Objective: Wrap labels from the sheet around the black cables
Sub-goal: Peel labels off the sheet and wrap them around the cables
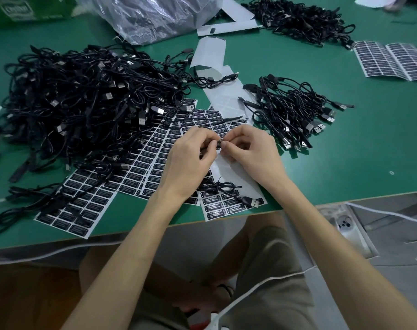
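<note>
both hands meet over the label sheet [140, 160], near the front edge of the green table [345, 163]. the left hand [190, 151] and the right hand [250, 148] each have their fingers curled in, and between their fingertips they pinch a short stretch of black cable [219, 144]. a label seems to be folded onto it there, though it is too small for us to tell apart from the cord. we take the cable to be light and limp, so it will sag and twist wherever it is not held. we judge the best hold to be just either side of the wrap point, with the hands close together to keep that stretch taut. a plug [252, 202] lies on the sheet just below the hands, and we think its cord runs up to them, but we cannot trace it. the label is probably thin, floppy and sticky on one face — we would take it by an edge, since it will cling to skin or to itself. the big pile of cables [83, 96] lies to the left and overlaps the sheet, while a smaller bundle [293, 110] lies to the right, apart from the hands.
</note>
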Available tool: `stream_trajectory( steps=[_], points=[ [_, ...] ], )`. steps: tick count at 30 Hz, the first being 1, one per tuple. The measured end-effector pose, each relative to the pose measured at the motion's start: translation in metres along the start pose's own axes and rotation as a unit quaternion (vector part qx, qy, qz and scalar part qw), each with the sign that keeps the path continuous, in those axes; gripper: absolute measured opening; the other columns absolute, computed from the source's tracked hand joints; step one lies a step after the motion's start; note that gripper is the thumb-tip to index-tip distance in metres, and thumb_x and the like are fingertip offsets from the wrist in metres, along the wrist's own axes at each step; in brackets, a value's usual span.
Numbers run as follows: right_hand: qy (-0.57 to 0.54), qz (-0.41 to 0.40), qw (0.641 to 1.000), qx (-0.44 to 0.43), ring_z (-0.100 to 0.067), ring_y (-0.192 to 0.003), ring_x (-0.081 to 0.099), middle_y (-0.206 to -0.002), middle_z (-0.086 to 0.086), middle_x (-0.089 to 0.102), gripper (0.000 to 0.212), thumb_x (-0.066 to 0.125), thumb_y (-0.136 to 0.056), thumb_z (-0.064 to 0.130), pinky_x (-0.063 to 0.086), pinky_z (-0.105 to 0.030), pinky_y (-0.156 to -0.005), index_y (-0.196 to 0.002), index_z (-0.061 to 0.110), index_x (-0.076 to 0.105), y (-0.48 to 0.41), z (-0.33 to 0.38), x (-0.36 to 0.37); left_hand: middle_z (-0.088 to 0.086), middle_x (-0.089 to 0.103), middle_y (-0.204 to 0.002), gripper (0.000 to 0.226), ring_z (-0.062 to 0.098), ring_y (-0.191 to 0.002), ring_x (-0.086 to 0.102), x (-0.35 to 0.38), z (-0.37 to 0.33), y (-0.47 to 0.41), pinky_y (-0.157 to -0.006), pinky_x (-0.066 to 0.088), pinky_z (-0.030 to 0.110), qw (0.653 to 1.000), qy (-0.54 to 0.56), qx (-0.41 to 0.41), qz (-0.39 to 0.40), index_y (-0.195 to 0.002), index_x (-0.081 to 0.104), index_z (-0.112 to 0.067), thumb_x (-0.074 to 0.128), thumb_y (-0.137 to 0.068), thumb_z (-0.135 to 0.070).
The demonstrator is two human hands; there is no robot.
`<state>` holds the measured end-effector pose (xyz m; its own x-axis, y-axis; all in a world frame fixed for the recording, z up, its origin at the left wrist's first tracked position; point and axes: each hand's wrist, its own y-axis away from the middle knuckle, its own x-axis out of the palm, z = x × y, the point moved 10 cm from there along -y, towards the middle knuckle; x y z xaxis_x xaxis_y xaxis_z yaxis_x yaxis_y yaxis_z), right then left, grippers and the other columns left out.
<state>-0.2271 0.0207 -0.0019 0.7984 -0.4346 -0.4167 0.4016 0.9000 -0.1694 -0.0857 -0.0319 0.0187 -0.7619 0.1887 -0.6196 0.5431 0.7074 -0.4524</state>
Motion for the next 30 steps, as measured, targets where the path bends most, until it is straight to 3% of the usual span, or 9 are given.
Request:
stream_trajectory(
  steps=[8, 13, 16, 19, 24, 30],
  points=[
    [0.000, -0.002, 1.000, 0.006, -0.021, -0.076, 0.072, -0.080, -0.001, 0.076, 0.011, 0.077, -0.092, 0.021, 0.059, -0.047, -0.079, -0.094, 0.012, 0.072, 0.001, 0.000, 0.000, -0.002, 0.063, -0.101, 0.012, 0.013, -0.085, 0.060, 0.000, -0.004, 0.000, -0.078, 0.053, 0.039, 1.000, -0.008, 0.018, 0.005, -0.106, 0.070, -0.012, 0.060, -0.101, -0.012],
    [-0.007, -0.006, 1.000, -0.001, -0.018, -0.067, 0.072, -0.070, 0.000, 0.075, 0.015, 0.077, -0.093, 0.027, 0.060, -0.038, -0.070, -0.093, 0.013, 0.071, 0.001, 0.002, 0.000, -0.005, 0.063, -0.096, 0.012, 0.006, -0.081, 0.057, -0.005, -0.001, -0.001, -0.074, 0.048, 0.022, 1.000, 0.003, 0.006, -0.014, -0.102, 0.070, -0.014, 0.058, -0.102, -0.012],
    [-0.028, -0.002, 1.000, -0.002, -0.010, -0.062, 0.068, -0.069, 0.002, 0.074, 0.013, 0.076, -0.093, 0.026, 0.052, -0.027, -0.064, -0.092, 0.014, 0.072, 0.000, -0.001, -0.001, -0.006, 0.066, -0.095, 0.014, 0.006, -0.080, 0.060, -0.008, 0.005, -0.002, -0.073, 0.045, 0.015, 0.999, 0.034, -0.025, -0.025, -0.102, 0.071, -0.016, 0.058, -0.101, -0.012],
    [-0.060, 0.000, 0.998, 0.000, -0.009, -0.067, 0.068, -0.076, 0.000, 0.076, 0.004, 0.069, -0.098, 0.016, 0.051, -0.028, -0.072, -0.097, 0.013, 0.072, -0.002, -0.004, -0.004, -0.005, 0.066, -0.094, 0.015, 0.011, -0.080, 0.063, -0.009, 0.005, -0.002, -0.075, 0.051, 0.024, 0.998, 0.046, -0.027, -0.026, -0.104, 0.070, -0.017, 0.057, -0.102, -0.011],
    [-0.085, -0.001, 0.996, -0.006, -0.010, -0.068, 0.067, -0.083, -0.002, 0.076, 0.014, 0.056, -0.103, 0.007, 0.051, -0.026, -0.071, -0.106, 0.010, 0.070, -0.003, -0.004, -0.005, -0.002, 0.069, -0.097, 0.015, 0.021, -0.082, 0.068, -0.012, 0.010, -0.002, -0.078, 0.056, 0.042, 0.995, 0.076, -0.047, -0.038, -0.105, 0.069, -0.020, 0.057, -0.103, -0.012],
    [-0.088, 0.033, 0.995, -0.037, -0.014, -0.070, 0.071, -0.083, -0.003, 0.078, 0.012, 0.066, -0.100, 0.014, 0.053, -0.022, -0.072, -0.111, 0.011, 0.072, 0.000, 0.005, 0.001, -0.005, 0.067, -0.097, 0.014, 0.016, -0.082, 0.066, -0.010, 0.006, -0.002, -0.076, 0.055, 0.033, 0.997, 0.071, -0.029, -0.030, -0.104, 0.069, -0.021, 0.058, -0.102, -0.012]
  ],
)
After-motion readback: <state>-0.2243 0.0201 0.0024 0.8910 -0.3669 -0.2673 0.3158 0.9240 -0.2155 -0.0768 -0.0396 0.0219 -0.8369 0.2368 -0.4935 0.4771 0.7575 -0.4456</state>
